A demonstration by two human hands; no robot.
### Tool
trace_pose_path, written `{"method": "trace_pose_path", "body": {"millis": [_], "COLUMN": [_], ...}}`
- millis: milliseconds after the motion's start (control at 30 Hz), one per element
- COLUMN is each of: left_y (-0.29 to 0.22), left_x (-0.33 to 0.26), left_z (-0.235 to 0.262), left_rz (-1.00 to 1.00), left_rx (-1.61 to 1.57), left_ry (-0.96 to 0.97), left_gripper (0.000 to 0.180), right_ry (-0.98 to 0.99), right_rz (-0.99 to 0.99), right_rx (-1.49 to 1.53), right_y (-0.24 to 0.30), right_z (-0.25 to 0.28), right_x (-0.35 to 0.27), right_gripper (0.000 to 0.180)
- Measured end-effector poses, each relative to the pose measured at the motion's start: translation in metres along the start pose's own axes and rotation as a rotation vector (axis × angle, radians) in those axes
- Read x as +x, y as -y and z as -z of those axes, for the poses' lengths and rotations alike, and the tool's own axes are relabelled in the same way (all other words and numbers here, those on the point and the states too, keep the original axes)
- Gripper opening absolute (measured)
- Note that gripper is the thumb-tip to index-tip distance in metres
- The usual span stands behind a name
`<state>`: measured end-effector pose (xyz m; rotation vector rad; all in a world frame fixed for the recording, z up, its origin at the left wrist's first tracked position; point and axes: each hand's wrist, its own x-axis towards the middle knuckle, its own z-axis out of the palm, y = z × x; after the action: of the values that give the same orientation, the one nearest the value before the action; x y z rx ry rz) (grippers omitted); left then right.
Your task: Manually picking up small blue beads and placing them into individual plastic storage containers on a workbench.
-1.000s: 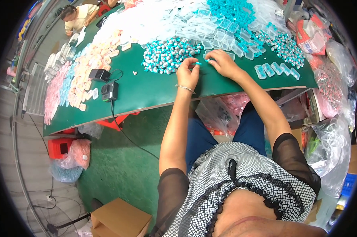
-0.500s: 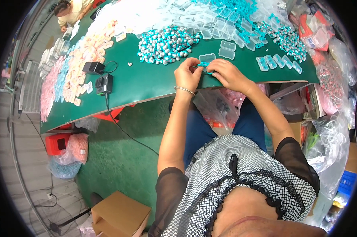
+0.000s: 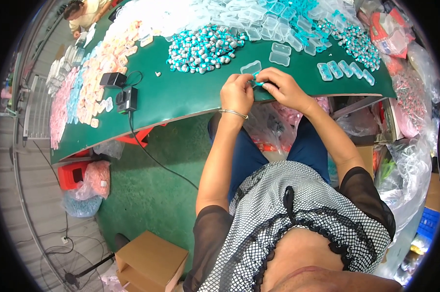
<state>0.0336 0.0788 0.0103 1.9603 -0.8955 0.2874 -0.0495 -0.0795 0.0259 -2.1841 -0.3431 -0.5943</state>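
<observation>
Both hands have drawn back from the piles toward the near edge of the green table [image 3: 181, 97] since a second ago, when they were reaching up to the heap of teal-and-white pieces [image 3: 205, 46]. They now meet over the edge, so a piece seems to have been picked and the work has moved from fetching to fitting. The left hand [image 3: 237, 92] is curled narrow, fingertips pinched on a small teal piece [image 3: 255, 82]; the right hand [image 3: 284, 87] closes on the same piece from the other side, fingers bent over it. How much of it each hand grips I cannot tell, since the fingers hide most of it.

Just beyond the grip lies a clear plastic case [image 3: 251, 67], open and seemingly unfilled. Further out and to the right of the grip sit two more clear cases [image 3: 280, 53], also looking bare. Off to the right of the right hand stands a row of clear cases [image 3: 344, 69] with teal contents inside. Beyond the heap spreads a broad pile of clear cases [image 3: 259, 19]; whether any hold something is too small to tell.
</observation>
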Motion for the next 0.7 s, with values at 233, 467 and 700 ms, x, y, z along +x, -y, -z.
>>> {"method": "trace_pose_path", "body": {"millis": [233, 467, 700], "left_y": [0.000, -0.003, -0.003], "left_x": [0.005, 0.009, 0.012], "left_z": [-0.002, -0.003, -0.006], "left_rz": [0.085, 0.120, 0.118], "left_rx": [0.040, 0.054, 0.034], "left_ry": [0.072, 0.113, 0.107], "left_gripper": [0.018, 0.017, 0.018], "right_ry": [-0.160, -0.089, -0.049], "right_rz": [-0.253, -0.025, 0.011], "right_rx": [0.283, -0.342, -0.491], "right_y": [-0.002, 0.001, -0.007], "right_z": [-0.009, -0.003, -0.003], "right_x": [0.000, 0.004, 0.007], "right_gripper": [0.021, 0.021, 0.014]}}
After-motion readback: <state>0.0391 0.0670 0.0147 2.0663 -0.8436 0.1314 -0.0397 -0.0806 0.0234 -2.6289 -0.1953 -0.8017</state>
